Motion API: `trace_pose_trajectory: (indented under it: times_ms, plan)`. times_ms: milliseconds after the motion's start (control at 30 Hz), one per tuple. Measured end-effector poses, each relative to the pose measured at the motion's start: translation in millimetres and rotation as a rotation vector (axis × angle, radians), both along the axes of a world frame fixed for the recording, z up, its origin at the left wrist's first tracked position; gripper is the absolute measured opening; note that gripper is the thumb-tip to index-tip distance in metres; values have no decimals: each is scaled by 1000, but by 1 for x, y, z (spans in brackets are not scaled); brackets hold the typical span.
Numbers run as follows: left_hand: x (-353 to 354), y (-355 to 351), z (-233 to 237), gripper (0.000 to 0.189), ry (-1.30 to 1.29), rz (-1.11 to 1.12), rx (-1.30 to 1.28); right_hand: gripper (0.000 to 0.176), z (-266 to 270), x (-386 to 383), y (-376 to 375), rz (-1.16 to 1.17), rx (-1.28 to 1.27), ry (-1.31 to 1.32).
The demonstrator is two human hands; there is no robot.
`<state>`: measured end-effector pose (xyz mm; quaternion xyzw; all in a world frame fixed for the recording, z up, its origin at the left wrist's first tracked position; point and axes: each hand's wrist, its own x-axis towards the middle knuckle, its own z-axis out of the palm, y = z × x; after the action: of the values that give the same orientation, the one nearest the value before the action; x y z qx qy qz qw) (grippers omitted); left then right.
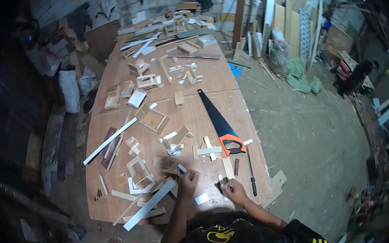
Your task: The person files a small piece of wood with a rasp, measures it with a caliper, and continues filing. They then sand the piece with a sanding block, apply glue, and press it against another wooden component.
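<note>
My left hand (189,179) is closed over the near part of the wooden table (203,179), with a small white-faced wood piece (182,168) at its fingertips. To the right, my right hand (234,189) is also closed, beside a short light strip with a dark piece (221,180); whether it grips them I cannot make out. Between and just below the hands lies a small white piece (201,199). A clear container (173,151) stands beyond my left hand. The orange-handled saw (232,145) lies beyond my right hand.
A long thin tool (251,171) lies near the right table edge. Small wooden boxes (140,174) and a long white strip (150,205) lie at the left. Wood scraps (183,27) cover the far end. A person (358,77) is low down at the far right.
</note>
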<state>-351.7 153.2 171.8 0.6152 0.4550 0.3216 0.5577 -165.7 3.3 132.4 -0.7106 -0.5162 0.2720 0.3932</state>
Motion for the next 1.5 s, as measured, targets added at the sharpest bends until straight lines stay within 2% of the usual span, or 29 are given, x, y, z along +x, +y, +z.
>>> trace_pose_trajectory:
  times_ms: [33,100,167,233,267,300,333,467,500,567,600,667,733,800,833,900,933,967,1033,1067,1167,1233,1367,1500]
  plan:
    - [7,-7,-6,18,-4,-26,6,14,1,-2,0,39,16,4]
    - [13,-26,-22,17,127,-217,84,14,1,1,-3,38,35,15]
    - [8,-37,-92,17,192,-423,267,13,5,7,-9,64,-22,52]
    - [5,-60,-60,18,100,-453,-94,13,14,16,-18,-8,-49,65]
    - [3,-67,-59,18,106,-498,-81,14,21,21,-24,-25,-70,123]
    - [0,-72,-60,18,107,-484,-195,15,25,27,-30,-41,-88,179]
    - [1,-75,-59,18,110,-469,-310,17,16,33,-36,-41,-101,112]
    - [17,-68,-51,18,188,-563,-310,20,2,48,-70,-107,-43,187]
    - [25,-64,-47,18,183,-580,-298,22,12,48,-76,-135,-45,211]
    - [49,-58,-31,19,147,-669,-218,25,21,50,-89,-153,-70,249]
    - [66,-58,-8,18,193,-714,-145,24,24,49,-96,-167,-80,282]
    - [94,-64,7,19,148,-803,-117,23,48,51,-110,-117,92,233]
    - [119,-84,30,21,148,-850,-123,24,57,56,-127,-81,175,168]
    - [135,-115,39,29,-1,-957,-118,24,63,60,-146,-191,141,402]
    - [138,-132,45,29,6,-933,-117,24,81,62,-158,-168,140,411]
    - [142,-166,54,36,50,-1020,-294,22,110,73,-185,-189,58,342]
    - [139,-187,61,38,-34,-961,-344,19,102,76,-194,-187,155,425]
    - [136,-200,50,39,-45,-956,-342,19,95,81,-207,-156,160,430]
    - [125,-230,58,39,1,-951,-360,19,105,86,-230,-80,138,326]
    - [117,-243,36,39,-13,-945,-373,17,107,87,-239,-45,96,342]
    - [100,-280,47,40,34,-887,-398,19,81,83,-259,123,116,449]
    - [90,-300,43,40,4,-819,-413,19,92,80,-269,201,118,489]
    - [83,-321,57,41,-30,-751,-454,20,113,77,-284,278,101,519]
    - [93,-322,67,41,-6,-785,-397,18,113,84,-294,266,175,522]
